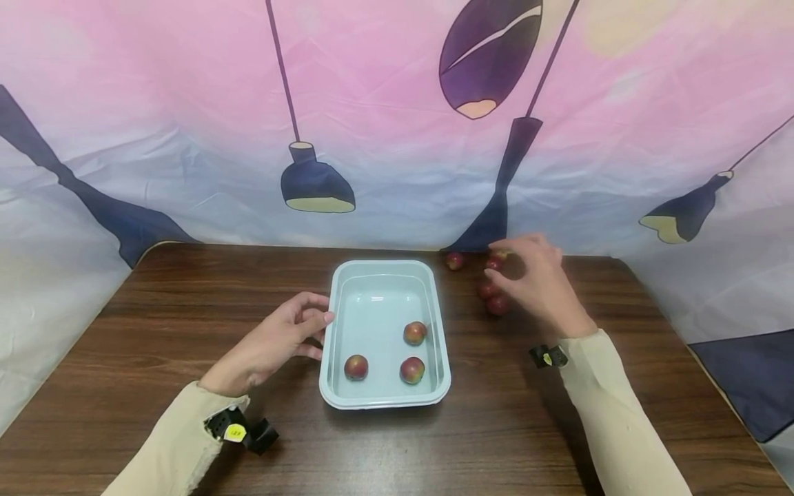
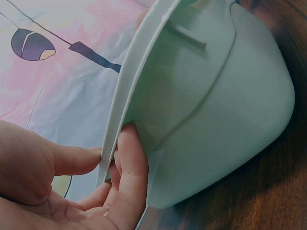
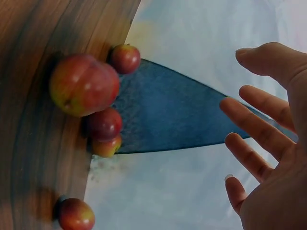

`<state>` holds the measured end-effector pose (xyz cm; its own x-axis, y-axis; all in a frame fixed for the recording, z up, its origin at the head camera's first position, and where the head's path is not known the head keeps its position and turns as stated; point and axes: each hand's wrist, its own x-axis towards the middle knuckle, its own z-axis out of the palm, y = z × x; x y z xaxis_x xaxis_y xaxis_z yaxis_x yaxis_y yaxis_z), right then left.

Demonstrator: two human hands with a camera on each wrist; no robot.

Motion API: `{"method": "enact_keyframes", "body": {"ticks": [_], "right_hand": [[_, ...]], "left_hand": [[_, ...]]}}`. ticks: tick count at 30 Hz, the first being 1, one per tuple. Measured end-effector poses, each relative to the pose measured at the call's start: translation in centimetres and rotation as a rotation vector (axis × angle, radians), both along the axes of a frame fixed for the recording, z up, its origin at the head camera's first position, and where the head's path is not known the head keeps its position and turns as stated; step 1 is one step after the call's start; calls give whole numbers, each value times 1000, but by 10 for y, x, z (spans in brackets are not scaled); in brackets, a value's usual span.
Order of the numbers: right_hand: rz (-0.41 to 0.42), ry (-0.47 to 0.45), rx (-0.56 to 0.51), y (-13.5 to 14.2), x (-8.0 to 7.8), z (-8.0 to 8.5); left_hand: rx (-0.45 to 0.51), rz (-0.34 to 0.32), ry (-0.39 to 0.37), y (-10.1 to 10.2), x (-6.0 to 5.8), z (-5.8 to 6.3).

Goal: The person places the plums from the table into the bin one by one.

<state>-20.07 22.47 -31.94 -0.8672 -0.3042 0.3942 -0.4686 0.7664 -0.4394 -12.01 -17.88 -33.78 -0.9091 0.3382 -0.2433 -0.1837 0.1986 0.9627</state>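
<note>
A pale blue-green plastic basin [image 1: 371,317] stands on the table with three red-and-yellow plums inside, one plum [image 1: 356,367] at its near left and the others on the right side. My left hand [image 1: 287,332] pinches the basin's left rim [image 2: 116,122], thumb on the outer edge and fingers underneath. To the right of the basin, my right hand [image 1: 538,279] hovers over several loose plums [image 1: 497,305], thumb and fingers spread apart and holding nothing. In the right wrist view, a large-looking plum [image 3: 79,86] overlaps others, all apart from the fingers.
A single plum [image 1: 455,260] lies by the table's back edge, between the basin and the cluster. The brown wooden table [image 1: 397,448] meets a printed fabric backdrop [image 1: 384,103] behind and at both sides.
</note>
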Motion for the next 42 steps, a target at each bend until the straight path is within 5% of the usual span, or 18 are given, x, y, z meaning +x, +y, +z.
{"method": "enact_keyframes", "body": {"ticks": [42], "right_hand": [[-110, -139, 19, 48, -18, -28]], "left_hand": [[-17, 4, 1, -1, 0, -2]]}}
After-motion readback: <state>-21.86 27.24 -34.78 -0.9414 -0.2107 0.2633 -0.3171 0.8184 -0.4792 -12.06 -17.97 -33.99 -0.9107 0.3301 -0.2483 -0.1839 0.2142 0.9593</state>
